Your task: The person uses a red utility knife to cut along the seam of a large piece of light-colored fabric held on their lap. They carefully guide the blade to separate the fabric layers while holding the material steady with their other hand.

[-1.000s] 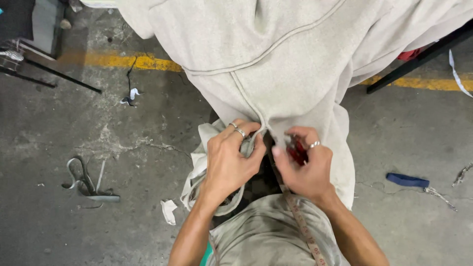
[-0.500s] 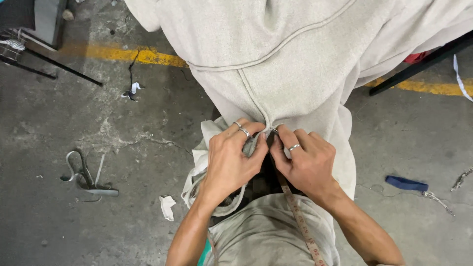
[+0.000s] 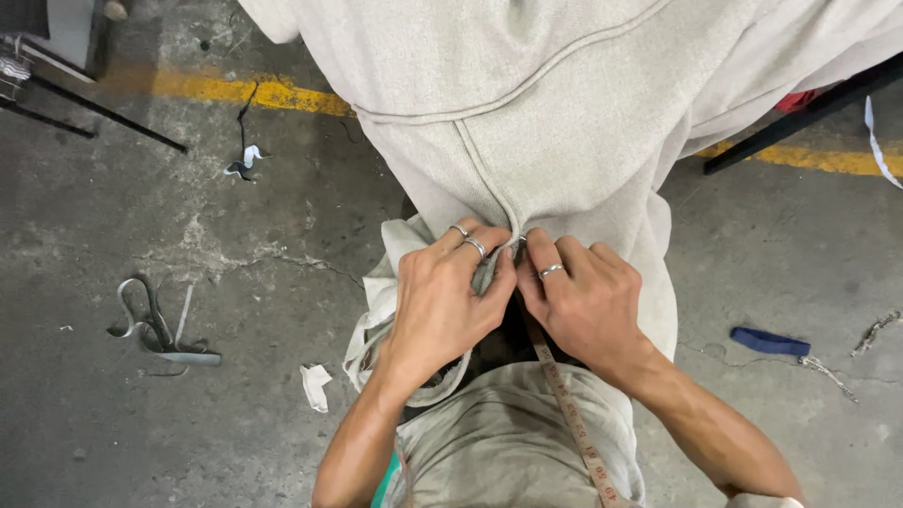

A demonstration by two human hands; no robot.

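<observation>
A light grey fleece garment (image 3: 555, 103) hangs down in front of me, with a raised seam running to its lower edge. My left hand (image 3: 442, 301) pinches that edge at the seam's end; it wears two rings. My right hand (image 3: 583, 301), with one ring, grips the same spot from the other side, fingertips touching the left hand's. A yellow measuring tape (image 3: 574, 423) hangs from under my right hand down over my lap. Whatever sits between the fingers is hidden.
Grey concrete floor with a yellow painted line (image 3: 235, 89). Cloth scraps lie around: a looped grey strip (image 3: 155, 329) on the left, a white bit (image 3: 315, 386), a dark blue strip (image 3: 769, 341) on the right. Black metal legs (image 3: 103, 113) cross the upper left, another bar (image 3: 800, 118) upper right.
A red object seen by my right fingers a second ago is no longer visible. Both hands have closed tighter together on the garment's edge at the seam.
</observation>
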